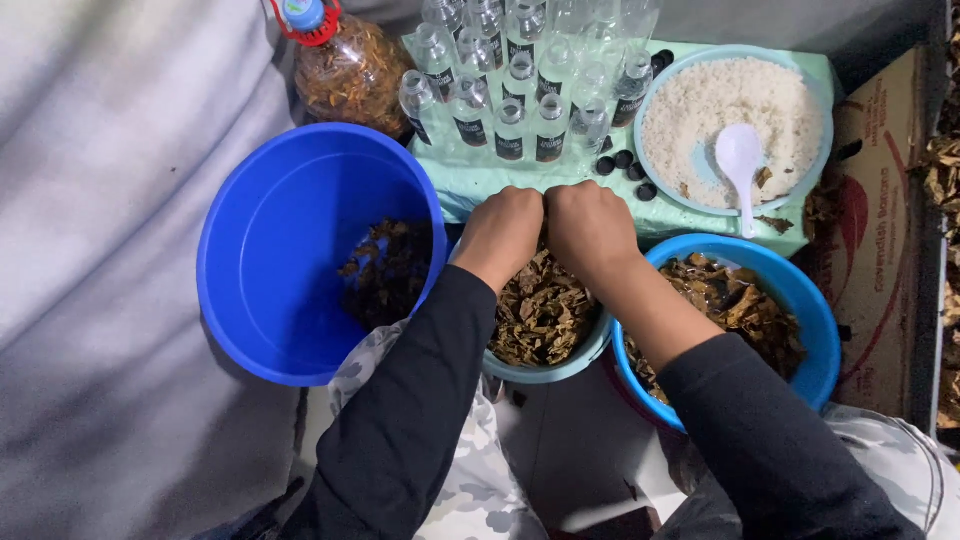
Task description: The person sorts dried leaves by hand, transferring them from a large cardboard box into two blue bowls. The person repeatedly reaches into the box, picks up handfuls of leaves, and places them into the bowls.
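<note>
both fists pressed knuckle to knuckle over the middle bowl [590,345], left hand [500,235] and right hand [590,228] closed tight and turned inward, fingers curled under and out of sight; likely gripping some of the dried brown leaves [540,310], though what sits inside the fists cannot be told. leaves heaped directly beneath and toward the body from the hands, filling the pale blue bowl between the forearms, no clear long axis to the crumbled heap. equally near to both hands, neither favoured. to the left, touching or just beside the middle bowl, a deep blue tub [250,260] with a small dark pile of leaf bits at its bottom right and plenty of bare floor inside. to the right, a blue basin [810,310] of wetter-looking leaves, partly under the right forearm. just beyond the knuckles, the edge of a green-covered surface [470,180] crowded with small clear bottles [510,125], loose black caps [625,160] near the right hand, and a bowl of white grains [735,110] with a white spoon [740,160]. a big jug of brown flakes [345,70] at the far left corner. little room forward; open room mainly leftward over the tub and straight up.
</note>
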